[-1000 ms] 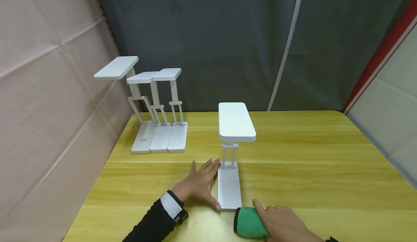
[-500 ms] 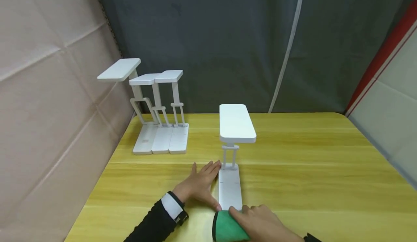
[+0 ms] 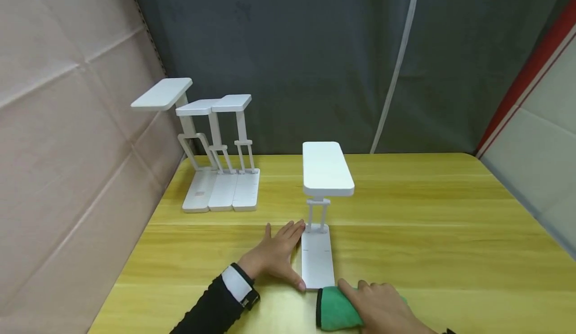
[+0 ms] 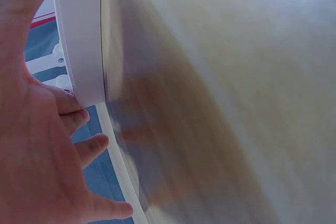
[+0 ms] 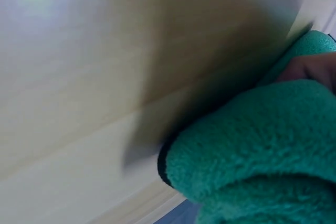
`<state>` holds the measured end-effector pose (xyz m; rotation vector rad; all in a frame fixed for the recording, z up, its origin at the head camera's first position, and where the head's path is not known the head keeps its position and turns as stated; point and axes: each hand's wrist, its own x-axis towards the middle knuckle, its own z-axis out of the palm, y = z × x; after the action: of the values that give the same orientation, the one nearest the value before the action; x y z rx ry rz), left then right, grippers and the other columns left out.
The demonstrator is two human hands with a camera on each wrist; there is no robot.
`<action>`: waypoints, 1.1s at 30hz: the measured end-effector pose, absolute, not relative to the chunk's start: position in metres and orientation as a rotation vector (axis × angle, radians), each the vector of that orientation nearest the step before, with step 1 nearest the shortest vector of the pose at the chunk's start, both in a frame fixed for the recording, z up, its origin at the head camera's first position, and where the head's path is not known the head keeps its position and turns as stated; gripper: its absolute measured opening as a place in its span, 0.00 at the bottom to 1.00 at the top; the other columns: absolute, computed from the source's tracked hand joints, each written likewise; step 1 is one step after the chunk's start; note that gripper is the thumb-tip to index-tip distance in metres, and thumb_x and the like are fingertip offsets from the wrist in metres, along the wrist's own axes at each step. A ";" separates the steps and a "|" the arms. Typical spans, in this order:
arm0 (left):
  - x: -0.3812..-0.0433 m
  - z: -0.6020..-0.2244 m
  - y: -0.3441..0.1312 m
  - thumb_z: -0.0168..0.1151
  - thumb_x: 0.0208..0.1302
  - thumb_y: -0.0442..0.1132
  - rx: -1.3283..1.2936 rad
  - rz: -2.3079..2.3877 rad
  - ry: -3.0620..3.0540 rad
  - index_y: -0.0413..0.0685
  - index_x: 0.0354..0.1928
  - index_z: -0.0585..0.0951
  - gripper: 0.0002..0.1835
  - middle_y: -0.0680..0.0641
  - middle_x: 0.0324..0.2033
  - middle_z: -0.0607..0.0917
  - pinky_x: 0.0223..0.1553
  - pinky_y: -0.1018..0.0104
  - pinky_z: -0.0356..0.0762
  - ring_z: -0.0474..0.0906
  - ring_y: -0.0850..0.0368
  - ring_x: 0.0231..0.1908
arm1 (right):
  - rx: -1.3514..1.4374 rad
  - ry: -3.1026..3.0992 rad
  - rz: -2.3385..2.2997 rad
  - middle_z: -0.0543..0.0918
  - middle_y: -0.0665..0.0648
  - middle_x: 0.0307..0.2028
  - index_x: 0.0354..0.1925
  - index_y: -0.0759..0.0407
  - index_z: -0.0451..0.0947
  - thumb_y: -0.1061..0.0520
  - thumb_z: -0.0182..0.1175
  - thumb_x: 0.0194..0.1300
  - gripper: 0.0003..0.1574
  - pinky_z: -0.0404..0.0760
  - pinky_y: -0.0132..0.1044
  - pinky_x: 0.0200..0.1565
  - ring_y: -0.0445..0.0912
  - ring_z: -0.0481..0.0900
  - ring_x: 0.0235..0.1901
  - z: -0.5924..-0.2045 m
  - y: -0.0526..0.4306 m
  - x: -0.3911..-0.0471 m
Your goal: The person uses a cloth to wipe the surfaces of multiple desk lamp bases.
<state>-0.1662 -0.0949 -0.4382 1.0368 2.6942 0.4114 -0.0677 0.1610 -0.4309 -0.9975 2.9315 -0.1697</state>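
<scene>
A white folding stand point(image 3: 317, 261) with a flat top plate is upright on the table in front of me in the head view. My left hand point(image 3: 275, 255) lies along its left side, fingers spread, with thumb and fingertips touching the base edge. The left wrist view shows the side of that base point(image 4: 81, 38) against the spread hand point(image 4: 39, 145). My right hand point(image 3: 382, 308) grips a folded green cloth point(image 3: 338, 308) just in front of the base, at its front right. Seen from the right wrist, the fluffy cloth point(image 5: 257, 135) with black edging covers most of those fingers.
Several similar white folding stands point(image 3: 221, 191) are lined up side by side at the table's back left. A dark grey curtain point(image 3: 279, 49) hangs behind the wooden table point(image 3: 427, 234). Pale sheets point(image 3: 67, 149) flank the left and right.
My right hand has swept the green cloth left along the front of the base, then partway back right. My left hand and the stand have kept their place.
</scene>
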 end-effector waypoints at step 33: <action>-0.167 -0.440 -0.095 0.62 0.30 0.76 1.045 0.374 2.711 0.45 0.68 0.40 0.69 0.47 0.69 0.43 0.54 0.26 0.36 0.39 0.47 0.67 | -1.306 3.135 -0.294 0.71 0.48 0.22 0.58 0.41 0.66 0.35 0.58 0.56 0.33 0.63 0.29 0.15 0.34 0.61 0.16 -0.437 0.147 -0.152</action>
<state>-0.1667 -0.0948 -0.4401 1.0452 2.7115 0.3736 -0.1517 0.1475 -0.4366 -1.3060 3.1351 -0.2940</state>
